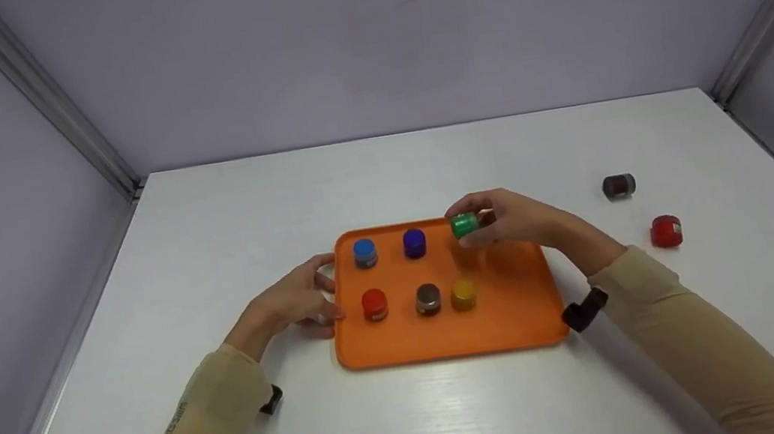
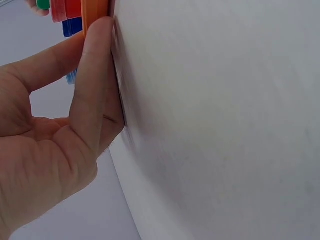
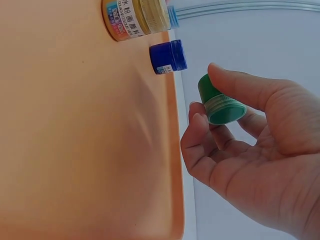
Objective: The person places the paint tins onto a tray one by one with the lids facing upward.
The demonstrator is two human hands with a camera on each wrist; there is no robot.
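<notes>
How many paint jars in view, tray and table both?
8. Five stand on the orange tray: light blue, dark blue, red, brown, yellow. Right hand holds green. Two lie on the table: brown, red.

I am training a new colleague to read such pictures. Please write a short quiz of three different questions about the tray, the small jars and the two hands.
1. True or false: the right hand holds the green jar above the orange tray.
2. How many jars stand on the tray, not counting the green one?
A. three
B. five
C. seven
3. Fill in: the left hand touches the tray at its ____ edge.

Key
1. True. The fingers pinch the jar over the far right corner of the tray.
2. B: blue jar, dark blue jar, red jar, brown jar, yellow jar.
3. Left.
</notes>
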